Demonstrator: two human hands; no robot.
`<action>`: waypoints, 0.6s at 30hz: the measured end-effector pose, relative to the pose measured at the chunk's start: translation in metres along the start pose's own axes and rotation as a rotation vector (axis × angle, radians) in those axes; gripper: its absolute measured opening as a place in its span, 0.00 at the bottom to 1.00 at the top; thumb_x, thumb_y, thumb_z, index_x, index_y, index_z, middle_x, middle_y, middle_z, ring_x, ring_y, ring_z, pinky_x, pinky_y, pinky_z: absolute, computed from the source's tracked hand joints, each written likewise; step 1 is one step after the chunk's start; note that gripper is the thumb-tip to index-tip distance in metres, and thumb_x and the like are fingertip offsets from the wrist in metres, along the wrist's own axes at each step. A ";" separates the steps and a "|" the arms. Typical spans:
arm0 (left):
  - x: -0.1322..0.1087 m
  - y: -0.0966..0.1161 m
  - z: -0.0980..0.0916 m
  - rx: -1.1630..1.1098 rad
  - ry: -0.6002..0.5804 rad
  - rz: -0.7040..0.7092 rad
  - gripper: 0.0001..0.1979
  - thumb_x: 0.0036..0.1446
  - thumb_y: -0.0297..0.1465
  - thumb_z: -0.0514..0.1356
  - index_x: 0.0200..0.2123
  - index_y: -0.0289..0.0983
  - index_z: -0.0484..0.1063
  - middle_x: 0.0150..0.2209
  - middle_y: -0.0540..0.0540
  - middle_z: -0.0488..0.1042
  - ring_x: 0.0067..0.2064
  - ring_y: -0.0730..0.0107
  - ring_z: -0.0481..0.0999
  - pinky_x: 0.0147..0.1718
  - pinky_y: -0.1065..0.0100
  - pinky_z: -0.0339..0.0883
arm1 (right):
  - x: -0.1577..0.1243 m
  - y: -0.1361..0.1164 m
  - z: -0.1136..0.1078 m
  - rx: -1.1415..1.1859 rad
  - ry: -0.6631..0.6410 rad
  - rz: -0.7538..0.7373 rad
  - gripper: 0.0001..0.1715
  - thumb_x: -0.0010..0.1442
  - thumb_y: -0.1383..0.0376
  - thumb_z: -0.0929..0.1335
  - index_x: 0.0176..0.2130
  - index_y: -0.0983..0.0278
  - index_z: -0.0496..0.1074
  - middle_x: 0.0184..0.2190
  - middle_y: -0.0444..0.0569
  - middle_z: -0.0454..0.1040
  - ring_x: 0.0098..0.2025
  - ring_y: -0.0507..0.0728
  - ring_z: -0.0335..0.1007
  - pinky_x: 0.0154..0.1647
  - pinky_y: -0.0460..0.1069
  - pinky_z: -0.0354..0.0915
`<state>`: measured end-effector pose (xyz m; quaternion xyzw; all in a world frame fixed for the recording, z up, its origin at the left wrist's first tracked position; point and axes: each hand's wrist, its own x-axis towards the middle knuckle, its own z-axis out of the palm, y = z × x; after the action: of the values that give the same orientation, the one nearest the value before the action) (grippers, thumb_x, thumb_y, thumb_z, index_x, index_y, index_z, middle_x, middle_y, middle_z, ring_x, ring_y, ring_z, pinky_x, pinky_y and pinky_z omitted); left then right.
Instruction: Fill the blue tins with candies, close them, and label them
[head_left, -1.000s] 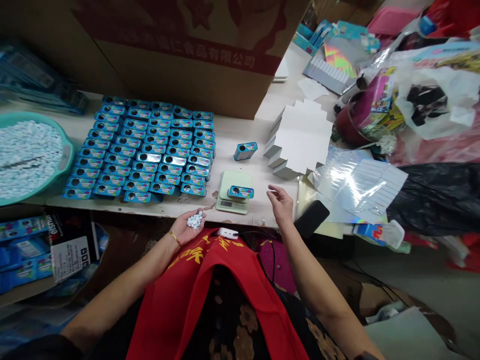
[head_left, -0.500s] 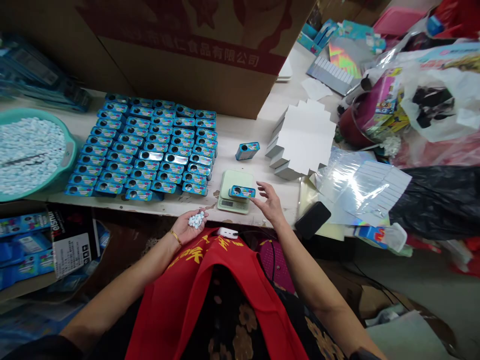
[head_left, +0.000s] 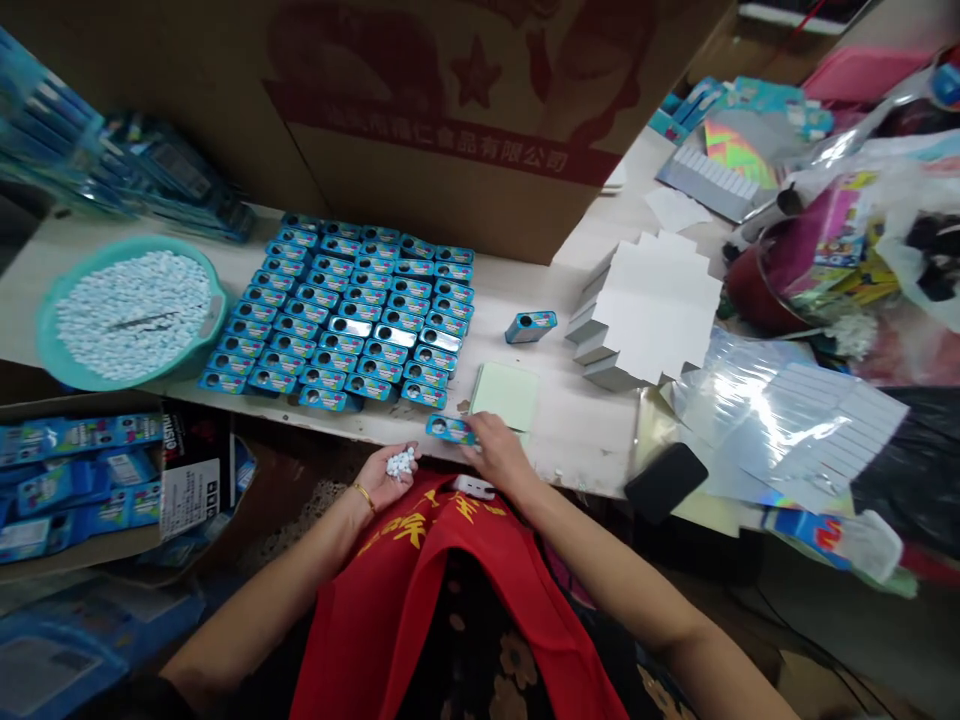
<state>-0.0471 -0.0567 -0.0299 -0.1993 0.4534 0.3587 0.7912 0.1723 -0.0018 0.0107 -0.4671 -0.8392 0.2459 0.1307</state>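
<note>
The right grip (head_left: 495, 447) pinches the right end of one blue tin (head_left: 450, 430) between thumb and fingers; the tin lies just left of it, at the near edge of the desk (head_left: 574, 435). The left grip (head_left: 384, 478), palm up, is cupped around one small heap of pale pellets (head_left: 400, 463), too small to count singly, to the left of the tin and nearer. One pale green scale (head_left: 506, 395) sits just beyond the right grip. One lone tin (head_left: 531, 326) stands farther off, to the right. On the left, packed tins (head_left: 337, 325) form five columns, too crowded to count surely. One turquoise basin (head_left: 46, 340) of pellets sits farther left. To the right are one stack of white card (head_left: 660, 305) and one dark phone (head_left: 666, 482).
</note>
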 end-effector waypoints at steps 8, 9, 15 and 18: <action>0.017 0.027 0.011 0.004 0.074 0.053 0.04 0.53 0.24 0.51 0.30 0.32 0.65 0.23 0.43 0.71 0.19 0.76 0.69 0.11 0.80 0.55 | 0.042 -0.015 0.016 -0.210 -0.029 -0.079 0.23 0.56 0.61 0.64 0.51 0.64 0.61 0.44 0.54 0.66 0.43 0.57 0.62 0.41 0.52 0.63; 0.019 0.029 0.012 0.010 0.081 0.055 0.04 0.53 0.23 0.51 0.30 0.32 0.65 0.23 0.44 0.71 0.19 0.76 0.69 0.11 0.80 0.55 | 0.048 0.001 0.003 -0.198 0.029 -0.067 0.22 0.57 0.61 0.63 0.51 0.65 0.61 0.44 0.54 0.66 0.44 0.57 0.62 0.42 0.52 0.62; 0.008 0.023 0.002 -0.002 0.064 0.076 0.05 0.53 0.22 0.51 0.32 0.32 0.66 0.25 0.44 0.71 0.20 0.77 0.69 0.12 0.80 0.56 | 0.121 0.130 -0.075 -0.342 0.222 0.213 0.27 0.51 0.72 0.65 0.52 0.65 0.61 0.52 0.56 0.62 0.52 0.62 0.55 0.48 0.57 0.56; -0.005 0.015 0.000 -0.030 0.049 0.095 0.05 0.53 0.22 0.51 0.32 0.31 0.67 0.25 0.44 0.71 0.20 0.77 0.68 0.12 0.79 0.56 | 0.136 0.160 -0.084 -0.329 0.020 0.254 0.25 0.48 0.73 0.68 0.47 0.63 0.66 0.45 0.54 0.68 0.47 0.61 0.60 0.43 0.55 0.59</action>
<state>-0.0597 -0.0491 -0.0257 -0.1979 0.4760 0.3976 0.7591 0.2532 0.2091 -0.0055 -0.5865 -0.8012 0.1153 0.0287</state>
